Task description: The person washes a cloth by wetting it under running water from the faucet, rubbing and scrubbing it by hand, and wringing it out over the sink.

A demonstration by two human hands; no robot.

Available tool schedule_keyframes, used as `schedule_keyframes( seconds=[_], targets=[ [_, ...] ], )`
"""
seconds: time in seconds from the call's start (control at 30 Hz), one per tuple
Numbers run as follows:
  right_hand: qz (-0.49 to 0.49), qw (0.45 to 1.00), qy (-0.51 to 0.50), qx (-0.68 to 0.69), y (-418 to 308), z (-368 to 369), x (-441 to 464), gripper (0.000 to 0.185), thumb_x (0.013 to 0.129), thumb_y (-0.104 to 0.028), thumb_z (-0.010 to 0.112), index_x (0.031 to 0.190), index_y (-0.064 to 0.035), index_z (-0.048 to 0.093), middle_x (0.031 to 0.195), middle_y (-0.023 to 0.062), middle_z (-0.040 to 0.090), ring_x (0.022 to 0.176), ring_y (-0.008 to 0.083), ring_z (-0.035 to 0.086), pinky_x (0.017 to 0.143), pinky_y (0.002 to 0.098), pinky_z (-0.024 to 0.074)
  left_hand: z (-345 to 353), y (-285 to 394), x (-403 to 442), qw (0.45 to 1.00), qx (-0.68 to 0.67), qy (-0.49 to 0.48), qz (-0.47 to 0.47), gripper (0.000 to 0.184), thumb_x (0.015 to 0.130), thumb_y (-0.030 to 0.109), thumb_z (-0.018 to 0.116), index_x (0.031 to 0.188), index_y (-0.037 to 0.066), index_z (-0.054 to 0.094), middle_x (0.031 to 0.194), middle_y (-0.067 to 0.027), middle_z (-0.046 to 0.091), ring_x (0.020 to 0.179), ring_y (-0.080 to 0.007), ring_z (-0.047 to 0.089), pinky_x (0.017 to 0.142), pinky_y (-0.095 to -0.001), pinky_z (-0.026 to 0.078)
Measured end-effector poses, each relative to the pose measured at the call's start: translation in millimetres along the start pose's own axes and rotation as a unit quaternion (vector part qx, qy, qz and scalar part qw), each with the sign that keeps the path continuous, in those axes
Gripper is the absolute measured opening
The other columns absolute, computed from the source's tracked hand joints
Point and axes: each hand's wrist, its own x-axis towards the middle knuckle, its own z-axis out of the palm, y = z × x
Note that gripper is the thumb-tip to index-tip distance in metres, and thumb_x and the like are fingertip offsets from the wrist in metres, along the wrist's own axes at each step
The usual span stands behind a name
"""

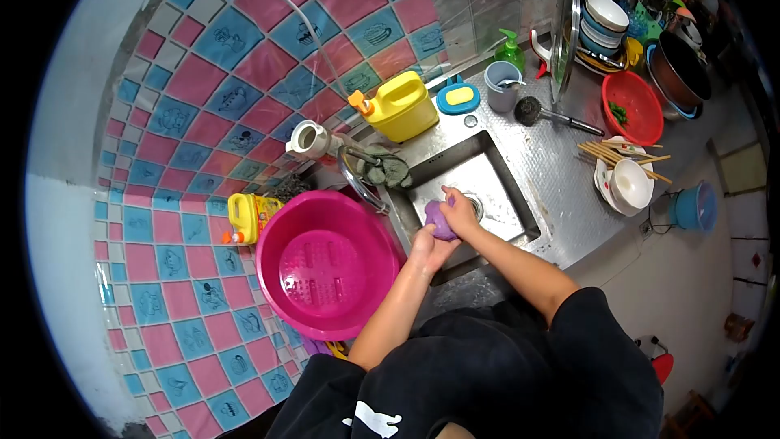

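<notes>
Over the steel sink (517, 182), both hands are closed on a bunched purple cloth (439, 220). My right hand (461, 215) grips it from the upper right side. Below it, my left hand (431, 249) holds the lower end, with its fingers partly hidden under the cloth. The curved metal tap (358, 181) stands to the left of the hands, and grey-green cloths (385, 169) hang over it. Part of the sink's drain (476, 208) shows behind my right hand.
A big pink basin (329, 264) stands left of the sink. Behind are a yellow jug (401, 107), a soap dish (458, 98) and a grey cup (503, 88). A scrubbing brush (561, 116), a red bowl (632, 109), chopsticks (603, 153) and white bowls (631, 184) sit right.
</notes>
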Motion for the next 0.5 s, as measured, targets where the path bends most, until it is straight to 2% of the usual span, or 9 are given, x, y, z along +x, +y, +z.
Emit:
schedule_keyframes(
  seconds=[0.03,0.1,0.13,0.17,0.23,0.3,0.37,0.43,0.5],
  targets=[
    [-0.001,1.0,-0.001,0.001,1.5,5.9,-6.5,0.014,0.066,0.0,0.052,0.079,-0.0031,0.05,0.103,0.0173,0.058,0.105,0.0263,0.05,0.088,0.0364,0.0375,-10.2,1.8,7.8,1.0,-0.017,-0.012,0.019,0.039,0.091,0.019,0.026,0.125,0.003,0.035,0.125,-0.0152,0.042,0.118,-0.0255,0.04,0.101,-0.043,0.03],
    [-0.192,0.981,-0.003,0.011,10.4,26.2,-37.9,0.039,0.07,-0.007,0.053,0.109,-0.0073,0.049,0.113,0.0191,0.05,0.112,0.0324,0.044,0.094,0.0373,0.0332,-23.9,-1.5,12.5,0.998,-0.034,-0.023,0.036,0.04,0.092,0.021,0.024,0.127,0.005,0.035,0.128,-0.0139,0.04,0.121,-0.0228,0.037,0.101,-0.0417,0.03],
    [-0.188,0.981,-0.053,-0.01,-4.5,29.0,-60.1,0.046,0.071,-0.007,0.052,0.116,-0.0086,0.045,0.126,0.0197,0.041,0.118,0.032,0.04,0.099,0.0407,0.0275,-28.3,-3.4,8.8,0.998,-0.01,-0.004,0.068,0.039,0.092,0.021,0.024,0.127,0.007,0.036,0.128,-0.013,0.04,0.121,-0.0224,0.037,0.101,-0.041,0.03],
    [-0.208,0.976,-0.044,-0.056,-22.6,33.6,-84.2,0.043,0.072,-0.01,0.051,0.115,-0.0095,0.048,0.129,0.0177,0.04,0.121,0.0326,0.037,0.1,0.0479,0.0215,-31.2,-3.4,6.1,0.995,0.015,0.014,0.102,0.039,0.092,0.021,0.025,0.127,0.009,0.036,0.128,-0.012,0.04,0.121,-0.0221,0.038,0.1,-0.0402,0.031],
    [-0.204,0.975,-0.031,-0.082,-13.3,29.6,-69.1,0.04,0.074,-0.011,0.05,0.114,-0.01,0.05,0.129,0.017,0.042,0.121,0.0322,0.037,0.1,0.0494,0.0201,-29.8,0.8,5.7,0.989,0.041,0.032,0.136,0.039,0.091,0.021,0.025,0.127,0.011,0.037,0.128,-0.0111,0.041,0.12,-0.0217,0.038,0.1,-0.0395,0.032],
    [-0.196,0.971,-0.006,-0.133,1.4,20.9,-43.3,0.037,0.076,-0.013,0.047,0.112,-0.0112,0.054,0.127,0.0155,0.044,0.122,0.0314,0.036,0.1,0.0523,0.0174,-22.1,7.7,10.2,0.998,0.058,-0.025,0.028,0.038,0.089,0.013,0.028,0.126,0.01,0.038,0.126,-0.0119,0.041,0.118,-0.0235,0.041,0.098,-0.0396,0.035],
    [-0.04,0.984,-0.028,-0.172,16.7,4.6,0.6,0.032,0.08,-0.016,0.042,0.106,-0.011,0.06,0.107,0.0114,0.059,0.104,0.0279,0.052,0.091,0.0504,0.0336,-5.0,10.2,-2.4,0.997,0.067,-0.023,0.007,0.042,0.083,0.001,0.031,0.124,0.006,0.04,0.12,-0.0137,0.046,0.109,-0.0253,0.048,0.094,-0.0385,0.04],
    [0.1,0.971,-0.183,0.12,13.5,-17.7,17.8,0.032,0.081,-0.018,0.044,0.11,-0.01,0.056,0.112,0.0097,0.054,0.094,0.0216,0.057,0.078,0.0373,0.0465,0.8,10.9,-9.1,0.98,0.192,-0.036,0.037,0.048,0.074,-0.007,0.032,0.121,-0.002,0.039,0.11,-0.0152,0.053,0.1,-0.026,0.055,0.091,-0.0375,0.044],
    [0.159,0.934,-0.273,0.165,-20.5,-41.8,16.4,0.032,0.081,-0.019,0.045,0.11,-0.0092,0.055,0.106,0.0074,0.056,0.091,0.0179,0.057,0.072,0.0335,0.0481,5.6,15.2,-11.3,0.977,0.208,-0.001,0.053,0.05,0.07,-0.01,0.034,0.118,-0.001,0.043,0.103,-0.0126,0.056,0.09,-0.0229,0.058,0.082,-0.0319,0.047]
  ],
)
